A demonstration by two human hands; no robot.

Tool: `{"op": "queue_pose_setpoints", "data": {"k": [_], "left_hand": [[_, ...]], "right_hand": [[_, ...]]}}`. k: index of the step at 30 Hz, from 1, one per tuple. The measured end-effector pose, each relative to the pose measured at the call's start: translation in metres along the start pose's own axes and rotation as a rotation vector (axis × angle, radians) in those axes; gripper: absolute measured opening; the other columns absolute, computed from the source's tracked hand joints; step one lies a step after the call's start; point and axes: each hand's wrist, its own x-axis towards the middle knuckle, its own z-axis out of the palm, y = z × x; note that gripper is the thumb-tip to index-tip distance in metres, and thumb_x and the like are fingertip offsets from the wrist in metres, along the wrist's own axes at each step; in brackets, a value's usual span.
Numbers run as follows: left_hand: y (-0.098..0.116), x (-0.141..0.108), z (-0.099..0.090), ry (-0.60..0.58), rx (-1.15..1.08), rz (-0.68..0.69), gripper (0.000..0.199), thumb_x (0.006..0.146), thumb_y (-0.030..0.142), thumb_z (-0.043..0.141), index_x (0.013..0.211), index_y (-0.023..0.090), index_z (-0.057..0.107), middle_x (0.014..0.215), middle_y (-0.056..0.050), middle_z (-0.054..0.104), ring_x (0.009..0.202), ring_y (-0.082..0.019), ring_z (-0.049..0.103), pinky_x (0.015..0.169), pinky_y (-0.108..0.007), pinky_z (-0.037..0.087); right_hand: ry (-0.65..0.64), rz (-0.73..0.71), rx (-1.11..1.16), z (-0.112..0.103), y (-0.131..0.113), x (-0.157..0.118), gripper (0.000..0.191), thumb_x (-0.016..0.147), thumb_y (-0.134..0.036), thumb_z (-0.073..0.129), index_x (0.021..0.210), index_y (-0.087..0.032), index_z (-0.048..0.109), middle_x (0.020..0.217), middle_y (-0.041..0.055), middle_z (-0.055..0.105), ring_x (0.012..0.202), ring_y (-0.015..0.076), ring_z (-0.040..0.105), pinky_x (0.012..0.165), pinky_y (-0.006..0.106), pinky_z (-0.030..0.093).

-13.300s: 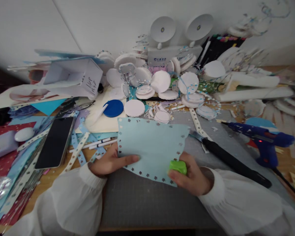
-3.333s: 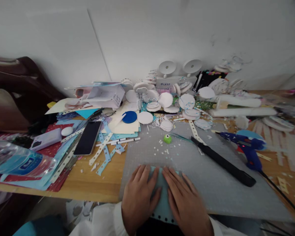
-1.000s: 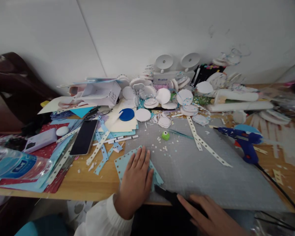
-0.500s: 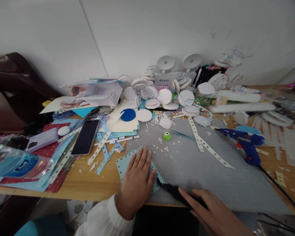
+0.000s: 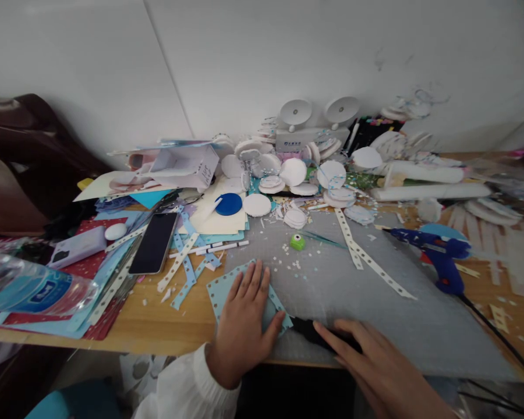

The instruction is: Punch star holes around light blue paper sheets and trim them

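Observation:
My left hand (image 5: 248, 326) lies with its fingers outstretched on a light blue sheet of paper (image 5: 222, 287) with small holes punched along its edges. Its thumb reaches the sheet's right side, where a narrow punched strip (image 5: 278, 301) slants down beside the fingers. My right hand (image 5: 371, 361) is closed around a black tool that looks like scissors (image 5: 308, 330). The tool's tip is at the lower right corner of the paper, close to my left thumb; the fingers hide much of its handle.
Beyond the hands lie a green craft punch (image 5: 297, 242), tweezers (image 5: 323, 238) and paper scraps on the grey mat (image 5: 375, 320). A blue glue gun (image 5: 445, 250) rests at right. Left are a phone (image 5: 153, 243), punched strips and a bottle (image 5: 39, 288). White discs (image 5: 293, 172) pile up behind.
The black tool and my right hand have shifted slightly up, and the tool's tip has moved right along the paper. My left thumb has spread further right, over the paper's edge.

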Motion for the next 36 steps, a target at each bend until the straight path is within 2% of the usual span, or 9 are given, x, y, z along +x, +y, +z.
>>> {"op": "queue_pose_setpoints", "data": {"k": [6, 14, 18, 21, 24, 28, 36], "left_hand": [[0.0, 0.0, -0.001, -0.016, 0.003, 0.001, 0.068, 0.091, 0.047, 0.04, 0.145, 0.011, 0.022, 0.154, -0.011, 0.017, 0.142, -0.026, 0.012, 0.113, -0.044, 0.021], [0.0, -0.001, -0.001, -0.017, -0.031, 0.005, 0.067, 0.091, 0.046, 0.039, 0.146, 0.011, 0.021, 0.154, -0.011, 0.016, 0.142, -0.027, 0.012, 0.113, -0.045, 0.02], [-0.003, -0.001, -0.002, -0.038, -0.093, 0.012, 0.071, 0.089, 0.047, 0.044, 0.146, 0.013, 0.02, 0.154, -0.011, 0.014, 0.142, -0.028, 0.011, 0.114, -0.046, 0.018], [-0.007, 0.0, -0.006, -0.096, -0.164, 0.056, 0.076, 0.085, 0.047, 0.05, 0.147, 0.016, 0.018, 0.154, -0.009, 0.013, 0.142, -0.027, 0.011, 0.115, -0.046, 0.014], [-0.014, 0.001, -0.011, -0.166, -0.229, 0.129, 0.079, 0.083, 0.047, 0.052, 0.147, 0.019, 0.016, 0.155, -0.008, 0.013, 0.142, -0.026, 0.011, 0.116, -0.045, 0.013], [-0.02, 0.003, -0.015, -0.193, -0.284, 0.2, 0.08, 0.083, 0.048, 0.052, 0.148, 0.019, 0.014, 0.155, -0.009, 0.014, 0.142, -0.027, 0.012, 0.115, -0.045, 0.012], [-0.021, 0.003, -0.014, -0.206, -0.281, 0.219, 0.082, 0.083, 0.049, 0.052, 0.148, 0.017, 0.012, 0.155, -0.01, 0.012, 0.142, -0.027, 0.009, 0.116, -0.045, 0.009]], "right_hand": [[0.009, -0.004, -0.048, -0.004, 0.008, -0.003, 0.074, 0.07, 0.003, 0.034, 0.138, -0.025, 0.041, 0.107, 0.0106, 0.062, 0.09, 0.0194, 0.063, 0.072, 0.033, 0.057], [0.039, -0.017, -0.097, -0.004, 0.007, 0.018, 0.079, 0.063, 0.006, 0.035, 0.135, -0.027, 0.046, 0.104, 0.0095, 0.062, 0.09, 0.0207, 0.061, 0.074, 0.037, 0.055], [0.04, -0.047, -0.11, -0.012, 0.016, 0.01, 0.079, 0.062, 0.005, 0.035, 0.134, -0.026, 0.048, 0.102, 0.0093, 0.063, 0.087, 0.02, 0.062, 0.071, 0.034, 0.055], [0.041, -0.067, -0.109, -0.016, 0.017, 0.005, 0.08, 0.058, 0.005, 0.035, 0.131, -0.024, 0.05, 0.101, 0.0098, 0.063, 0.085, 0.0195, 0.062, 0.07, 0.033, 0.055], [0.037, -0.083, -0.1, -0.013, 0.01, 0.007, 0.078, 0.059, 0.005, 0.035, 0.13, -0.023, 0.051, 0.101, 0.0109, 0.063, 0.085, 0.0207, 0.062, 0.07, 0.036, 0.056], [0.025, -0.09, -0.076, -0.007, 0.003, 0.012, 0.077, 0.061, 0.005, 0.035, 0.132, -0.021, 0.05, 0.101, 0.012, 0.063, 0.085, 0.0219, 0.062, 0.069, 0.038, 0.056], [0.004, -0.078, -0.041, -0.015, 0.012, 0.012, 0.076, 0.064, 0.005, 0.035, 0.133, -0.025, 0.047, 0.103, 0.0101, 0.062, 0.09, 0.0208, 0.06, 0.073, 0.036, 0.055]]}}
